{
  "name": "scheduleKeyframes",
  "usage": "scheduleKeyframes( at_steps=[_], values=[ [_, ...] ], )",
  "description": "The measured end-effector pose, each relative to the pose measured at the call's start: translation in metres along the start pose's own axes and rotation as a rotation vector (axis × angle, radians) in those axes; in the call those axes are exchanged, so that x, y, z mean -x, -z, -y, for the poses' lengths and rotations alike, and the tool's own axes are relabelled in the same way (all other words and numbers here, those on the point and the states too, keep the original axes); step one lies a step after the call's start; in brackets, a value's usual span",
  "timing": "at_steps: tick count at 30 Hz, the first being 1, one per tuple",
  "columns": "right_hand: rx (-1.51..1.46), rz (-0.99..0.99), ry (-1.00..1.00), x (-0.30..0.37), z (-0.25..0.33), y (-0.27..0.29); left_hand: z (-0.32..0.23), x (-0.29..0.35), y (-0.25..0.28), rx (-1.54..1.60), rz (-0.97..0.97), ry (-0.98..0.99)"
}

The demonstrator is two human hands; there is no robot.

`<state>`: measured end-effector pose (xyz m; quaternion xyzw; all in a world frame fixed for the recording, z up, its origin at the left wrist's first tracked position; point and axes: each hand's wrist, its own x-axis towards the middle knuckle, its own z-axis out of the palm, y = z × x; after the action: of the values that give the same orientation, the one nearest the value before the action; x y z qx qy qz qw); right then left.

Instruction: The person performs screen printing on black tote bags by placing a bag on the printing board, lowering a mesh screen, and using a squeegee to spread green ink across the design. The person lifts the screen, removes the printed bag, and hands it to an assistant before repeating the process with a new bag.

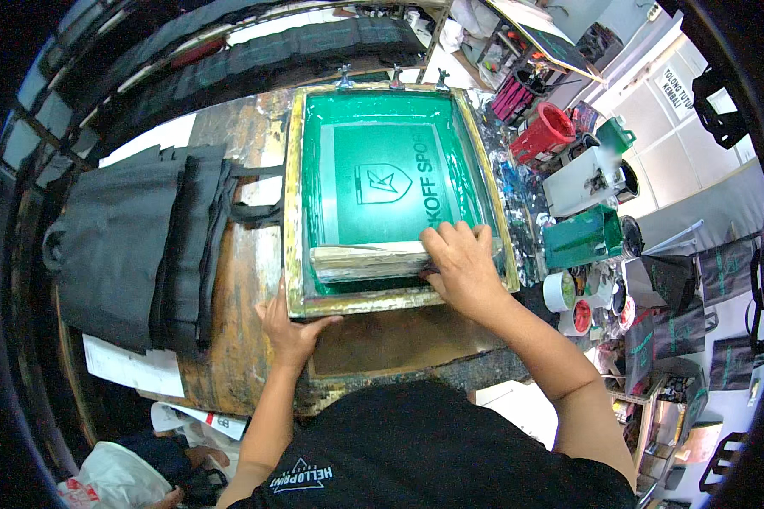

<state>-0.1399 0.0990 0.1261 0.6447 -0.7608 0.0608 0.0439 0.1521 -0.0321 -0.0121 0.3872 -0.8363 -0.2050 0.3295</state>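
A screen printing frame (296,170) with yellow-stained edges lies on the worktable; its green mesh (339,153) carries a shield emblem and dark lettering. Across the near end of the mesh rests a wide squeegee (356,261) with a worn wooden handle. My right hand (463,267) is closed around the right part of that handle, fingers over the top. At the frame's near left corner my left hand (289,327) grips the edge, its fingers along the left side and its thumb along the front. Whatever lies under the screen is hidden, apart from black bag handles (259,212) reaching its left side.
A stack of black fabric bags (119,246) lies on the left of the paint-stained table (246,339). Clamps (396,78) hold the frame's far edge. To the right stand a red bucket (545,133), a green container (581,237) and several ink pots. More black bags fill the far rack (314,51).
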Motion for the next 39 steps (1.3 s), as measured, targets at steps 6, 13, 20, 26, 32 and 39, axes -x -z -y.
scheduleKeyframes(
  at_steps=[6,13,20,26,32,39],
  values=[
    [0.048,-0.123,0.023,-0.076,-0.037,-0.032,0.001,-0.005,0.005,-0.039,0.031,-0.043],
    [0.098,-0.093,-0.013,-0.204,-0.112,-0.062,-0.002,-0.012,0.005,-0.045,0.045,-0.050],
    [0.078,0.021,-0.008,-0.306,-0.169,-0.080,-0.001,0.002,0.011,-0.157,0.095,0.077],
    [-0.015,0.104,-0.046,-0.313,-0.175,-0.054,-0.010,-0.012,0.019,-0.357,0.163,0.054],
    [0.158,-0.247,-0.030,-0.280,-0.159,-0.075,-0.036,-0.148,0.014,-0.193,0.060,-0.277],
    [0.241,-0.529,0.011,-0.273,-0.145,-0.113,-0.052,-0.350,-0.105,-0.366,-0.144,-0.619]
  ],
)
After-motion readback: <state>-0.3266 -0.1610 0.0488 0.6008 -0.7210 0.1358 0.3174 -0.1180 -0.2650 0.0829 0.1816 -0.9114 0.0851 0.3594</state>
